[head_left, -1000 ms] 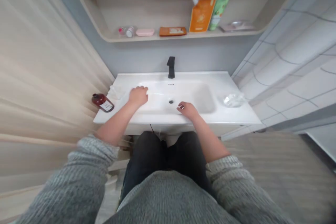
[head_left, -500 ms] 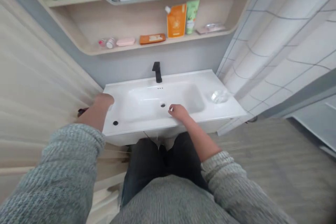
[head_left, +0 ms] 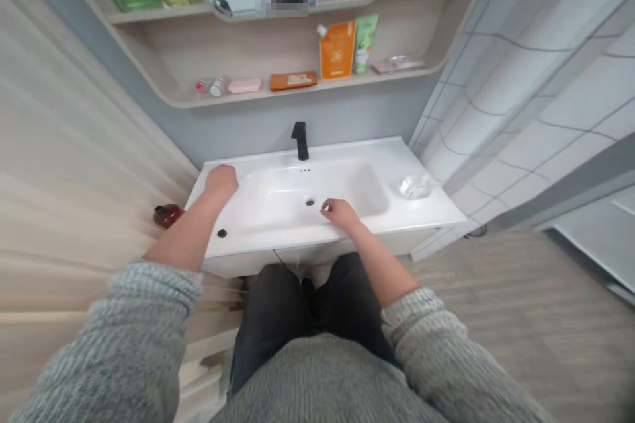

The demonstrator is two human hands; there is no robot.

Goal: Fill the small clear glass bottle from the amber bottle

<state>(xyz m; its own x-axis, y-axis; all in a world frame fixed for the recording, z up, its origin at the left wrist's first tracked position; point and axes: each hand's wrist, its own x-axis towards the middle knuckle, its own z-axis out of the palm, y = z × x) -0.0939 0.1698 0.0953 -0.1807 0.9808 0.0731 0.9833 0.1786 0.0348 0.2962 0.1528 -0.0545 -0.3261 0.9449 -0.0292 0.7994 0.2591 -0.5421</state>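
My left hand (head_left: 221, 180) is closed, back upward, over the left rear part of the white washbasin top (head_left: 262, 242). Its fingers point away from me, and whatever they hold is hidden. Above the front of the basin, my right hand (head_left: 341, 213) is loosely curled, with a gap between thumb and forefinger and nothing visible in it. Just left of its fingertips lies the drain hole (head_left: 309, 202). A black tap (head_left: 300, 141) stands behind the basin. Near the front left edge sits a small round black piece (head_left: 221, 233).
A clear crumpled-looking item (head_left: 415, 186) lies on the right of the top. Left of the basin is a dark red bottle (head_left: 167, 215) by the curtain (head_left: 74, 165). The shelf (head_left: 238, 100) above carries an orange pouch (head_left: 337, 51), a green tube (head_left: 364, 43) and a pink case (head_left: 245, 85).
My left hand has moved right and slightly back across the top, uncovering the red bottle. My right hand has barely moved. The view has tilted up slightly.
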